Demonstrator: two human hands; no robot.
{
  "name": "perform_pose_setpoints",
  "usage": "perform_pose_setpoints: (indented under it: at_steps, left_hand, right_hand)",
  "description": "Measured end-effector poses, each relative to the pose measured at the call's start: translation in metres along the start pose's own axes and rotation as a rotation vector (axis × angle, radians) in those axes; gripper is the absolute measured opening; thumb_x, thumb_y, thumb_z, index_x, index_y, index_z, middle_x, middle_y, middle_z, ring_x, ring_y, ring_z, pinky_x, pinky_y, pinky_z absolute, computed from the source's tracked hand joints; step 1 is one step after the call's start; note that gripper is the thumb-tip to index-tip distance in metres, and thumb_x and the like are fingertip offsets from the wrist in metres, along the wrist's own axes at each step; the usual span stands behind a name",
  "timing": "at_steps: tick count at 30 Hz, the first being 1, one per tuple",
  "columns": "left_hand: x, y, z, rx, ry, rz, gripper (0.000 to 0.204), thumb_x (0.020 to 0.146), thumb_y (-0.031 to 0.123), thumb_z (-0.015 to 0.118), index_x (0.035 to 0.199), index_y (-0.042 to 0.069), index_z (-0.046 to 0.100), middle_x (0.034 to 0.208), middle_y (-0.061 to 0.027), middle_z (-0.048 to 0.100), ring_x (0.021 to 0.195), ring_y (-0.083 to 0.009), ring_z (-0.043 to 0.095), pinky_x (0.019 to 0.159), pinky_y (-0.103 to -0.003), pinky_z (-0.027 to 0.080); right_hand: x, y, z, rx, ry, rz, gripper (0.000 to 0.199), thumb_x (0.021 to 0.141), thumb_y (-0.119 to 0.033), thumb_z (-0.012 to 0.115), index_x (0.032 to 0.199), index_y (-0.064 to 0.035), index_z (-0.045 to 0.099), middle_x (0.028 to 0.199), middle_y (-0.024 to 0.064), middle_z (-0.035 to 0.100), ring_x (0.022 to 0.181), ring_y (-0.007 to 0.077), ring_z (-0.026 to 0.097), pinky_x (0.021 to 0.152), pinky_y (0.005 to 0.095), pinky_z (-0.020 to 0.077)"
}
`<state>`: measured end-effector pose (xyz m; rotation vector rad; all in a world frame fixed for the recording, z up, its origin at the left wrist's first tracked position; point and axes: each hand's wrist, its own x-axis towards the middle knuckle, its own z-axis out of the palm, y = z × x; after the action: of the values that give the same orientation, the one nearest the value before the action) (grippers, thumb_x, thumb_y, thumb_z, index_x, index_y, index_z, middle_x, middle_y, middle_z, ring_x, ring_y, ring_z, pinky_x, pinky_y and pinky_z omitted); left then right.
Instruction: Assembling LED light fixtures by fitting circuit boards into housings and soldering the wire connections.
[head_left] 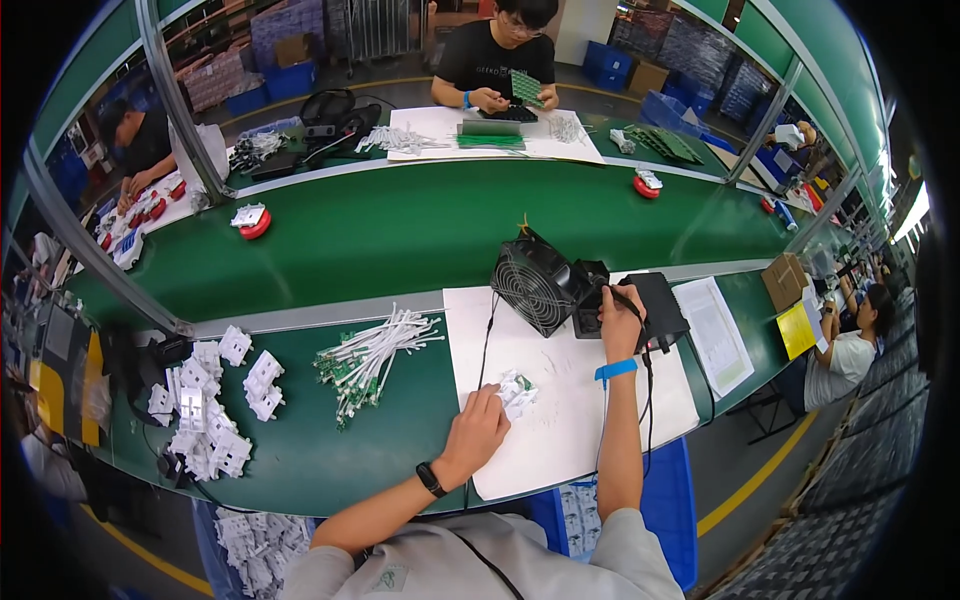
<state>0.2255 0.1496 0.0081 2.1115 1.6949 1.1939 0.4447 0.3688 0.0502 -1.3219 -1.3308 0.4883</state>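
Observation:
My left hand (480,430) rests on the white sheet (560,420), its fingers closed on the edge of a small white plastic housing (518,396) with bits of green circuit board in it. My right hand (622,322) is closed around a thin black corded tool that looks like a soldering iron (608,291). Its tip is hidden at the black stand (590,278). Left of that stand sits a black fan with a round wire grille (540,285). Behind my right wrist is a black box (660,305), with cables hanging down beside my forearm.
White cables with small green boards (380,350) lie left of the sheet. Further left are piled white housings (205,420). Printed papers (715,335) lie right. Beyond runs a green conveyor belt (420,215) carrying red round holders (255,224). Across it, a person (497,70) handles a green board.

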Motion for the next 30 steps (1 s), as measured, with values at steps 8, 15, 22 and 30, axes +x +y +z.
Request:
perform_pose_setpoints:
  at_steps: [8, 15, 22, 30]
  left_hand:
    - [-0.001, 0.001, -0.002, -0.083, -0.058, -0.044, 0.027, 0.087, 0.001, 0.062, 0.113, -0.005, 0.054, 0.130, -0.0219, 0.057, 0.112, -0.0384, 0.058, 0.089, -0.044, 0.056]
    - [0.001, 0.000, -0.009, -0.073, -0.121, -0.031, 0.053, 0.088, 0.001, 0.060, 0.138, -0.010, 0.046, 0.137, -0.0279, 0.053, 0.120, -0.0427, 0.053, 0.100, -0.044, 0.051]
    - [0.004, 0.017, 0.000, 0.066, -0.135, -0.049, 0.066, 0.087, 0.020, 0.074, 0.139, -0.012, 0.047, 0.134, -0.0247, 0.056, 0.122, -0.0400, 0.053, 0.101, -0.044, 0.050]
    - [0.017, 0.015, -0.062, 0.018, -0.144, -0.098, 0.071, 0.080, 0.021, 0.080, 0.139, -0.006, 0.052, 0.120, -0.0248, 0.064, 0.112, -0.0402, 0.058, 0.097, -0.046, 0.051]
  right_hand:
    - [-0.008, -0.009, -0.024, -0.032, -0.247, 0.227, 0.039, 0.090, -0.022, 0.080, 0.115, 0.0027, 0.064, 0.066, 0.0076, 0.063, 0.051, 0.0122, 0.059, 0.050, 0.0274, 0.0474]
    - [-0.100, 0.002, -0.039, -0.030, -0.210, 0.098, 0.018, 0.097, -0.018, 0.070, 0.099, 0.0004, 0.070, 0.058, 0.0042, 0.056, 0.053, 0.0110, 0.053, 0.051, 0.0314, 0.0394]
    - [-0.128, 0.021, -0.036, -0.075, -0.031, 0.090, 0.013, 0.096, -0.009, 0.064, 0.093, 0.0017, 0.071, 0.060, 0.0065, 0.057, 0.055, 0.0112, 0.049, 0.052, 0.0313, 0.0376]
    - [-0.129, 0.020, -0.033, -0.024, -0.065, 0.097, 0.013, 0.096, -0.008, 0.064, 0.093, 0.0023, 0.071, 0.060, 0.0071, 0.058, 0.055, 0.0117, 0.049, 0.052, 0.0314, 0.0373]
